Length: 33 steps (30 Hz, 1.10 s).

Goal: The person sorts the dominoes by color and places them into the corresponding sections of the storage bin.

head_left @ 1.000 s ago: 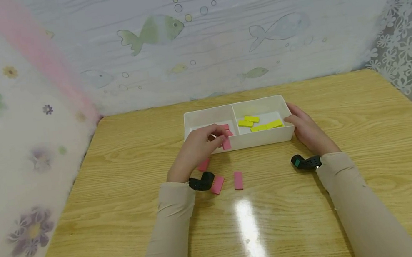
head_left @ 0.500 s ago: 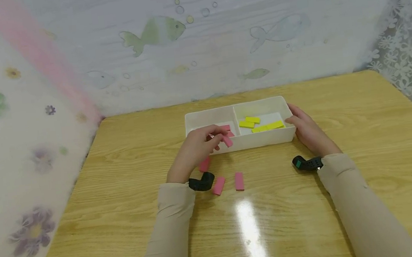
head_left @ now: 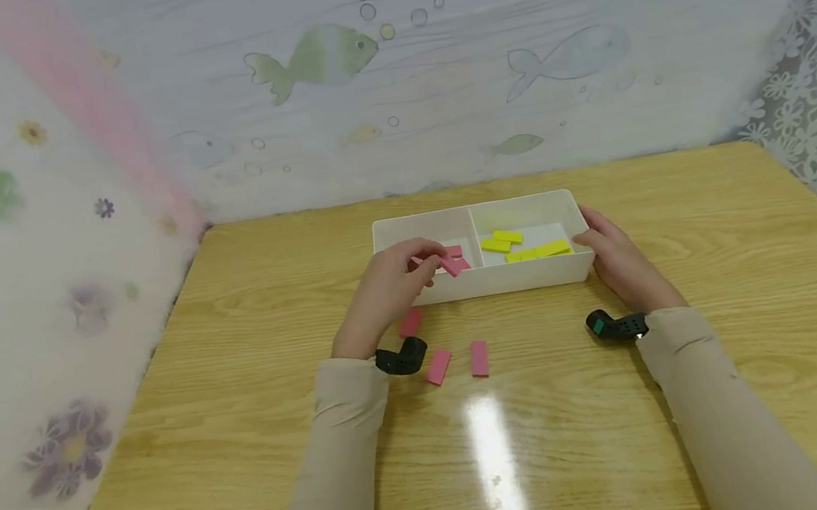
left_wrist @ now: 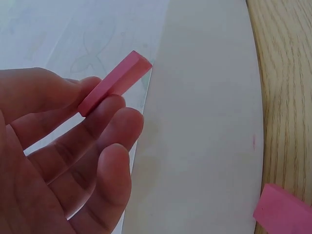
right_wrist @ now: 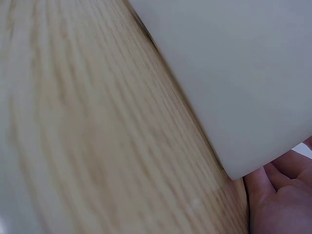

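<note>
My left hand (head_left: 386, 291) pinches a pink domino-shaped block (left_wrist: 117, 80) between thumb and fingertips, at the front rim of a white two-part box (head_left: 523, 278). In the left wrist view the block tilts upward, its far end free. Other pink blocks (head_left: 455, 252) lie in the box's left compartment, partly behind the hand. Several yellow blocks (head_left: 538, 250) lie in the right compartment. At the box's right end, my right hand (head_left: 626, 265) grips the side wall, thumb at the rim; its other fingers are mostly hidden in the right wrist view.
Three loose pink blocks lie on the wooden table (head_left: 243, 389) before the box: one below the left hand (head_left: 411, 322), one slanted block (head_left: 438, 366) and one straighter block (head_left: 479, 359). Patterned cloth (head_left: 435, 78) stands behind the table. Each wrist bears a black band (head_left: 615, 325).
The pinched pink block has risen from before the box's front wall to its rim and tilted. The right hand stays on the box; the whole view has shifted slightly.
</note>
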Each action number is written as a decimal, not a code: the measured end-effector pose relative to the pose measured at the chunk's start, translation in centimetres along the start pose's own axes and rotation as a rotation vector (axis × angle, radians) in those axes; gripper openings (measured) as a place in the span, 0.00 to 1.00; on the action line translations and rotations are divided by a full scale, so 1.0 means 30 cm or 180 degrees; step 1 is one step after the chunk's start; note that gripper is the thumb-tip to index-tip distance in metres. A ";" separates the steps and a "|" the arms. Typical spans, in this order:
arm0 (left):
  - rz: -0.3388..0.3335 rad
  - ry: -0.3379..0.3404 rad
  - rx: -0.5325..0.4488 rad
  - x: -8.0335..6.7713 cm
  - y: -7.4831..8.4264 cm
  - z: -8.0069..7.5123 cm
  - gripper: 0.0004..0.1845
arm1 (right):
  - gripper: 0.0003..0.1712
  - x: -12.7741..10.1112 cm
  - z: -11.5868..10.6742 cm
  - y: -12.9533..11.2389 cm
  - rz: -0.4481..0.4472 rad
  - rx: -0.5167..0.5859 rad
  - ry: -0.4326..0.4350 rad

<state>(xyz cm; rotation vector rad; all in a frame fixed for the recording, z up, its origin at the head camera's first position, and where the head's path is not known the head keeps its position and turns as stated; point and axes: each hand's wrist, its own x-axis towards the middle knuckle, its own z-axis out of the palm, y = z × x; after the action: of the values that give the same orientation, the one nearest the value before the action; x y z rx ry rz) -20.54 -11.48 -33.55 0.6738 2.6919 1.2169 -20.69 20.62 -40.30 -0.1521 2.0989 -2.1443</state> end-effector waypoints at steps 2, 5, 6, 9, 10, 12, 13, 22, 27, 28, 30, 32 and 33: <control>0.0016 0.0036 0.0011 0.000 -0.003 -0.003 0.10 | 0.33 -0.001 0.000 0.000 0.0009 0.0013 0.0003; 0.0000 0.0067 0.0006 0.000 -0.005 -0.009 0.11 | 0.32 -0.001 0.001 0.002 0.0011 0.0040 0.0027; -0.0014 0.0071 0.0006 0.001 -0.007 -0.011 0.12 | 0.32 -0.001 0.002 0.002 0.0015 0.0038 0.0035; -0.0067 0.0059 0.0009 0.002 -0.011 -0.016 0.12 | 0.32 -0.002 0.003 0.002 0.0009 0.0038 0.0056; -0.0083 0.0052 -0.0006 0.002 -0.013 -0.017 0.12 | 0.32 -0.002 0.003 0.001 0.0009 0.0037 0.0061; -0.0112 0.0054 -0.0018 0.003 -0.016 -0.021 0.12 | 0.32 -0.001 0.002 0.001 0.0000 0.0044 0.0060; -0.0123 0.0063 -0.0023 0.002 -0.016 -0.023 0.12 | 0.32 -0.001 0.002 0.000 -0.0011 0.0050 0.0056; -0.0230 0.0124 -0.0099 0.000 -0.024 -0.034 0.08 | 0.32 0.001 0.005 0.001 -0.0008 0.0077 -0.0020; -0.0283 0.0235 -0.0091 0.003 -0.026 -0.035 0.07 | 0.32 0.001 0.002 0.003 -0.0015 0.0063 0.0014; -0.0300 0.0258 -0.0071 0.003 -0.027 -0.036 0.07 | 0.32 0.002 0.001 0.003 -0.0016 0.0063 0.0018; -0.0342 0.0280 -0.0062 0.002 -0.028 -0.039 0.07 | 0.32 0.003 0.001 0.005 -0.0023 0.0061 0.0022; -0.0381 0.0291 -0.0061 -0.001 -0.029 -0.041 0.06 | 0.32 0.004 0.000 0.007 -0.0026 0.0062 0.0022; -0.0401 0.0293 -0.0060 -0.003 -0.029 -0.041 0.06 | 0.32 0.004 0.000 0.007 -0.0023 0.0062 0.0023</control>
<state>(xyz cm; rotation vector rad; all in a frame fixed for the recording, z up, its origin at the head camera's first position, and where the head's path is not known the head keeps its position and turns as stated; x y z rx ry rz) -21.11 -12.87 -33.37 0.4485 2.7451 1.2694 -20.80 20.60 -40.53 -0.1503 2.0838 -2.1719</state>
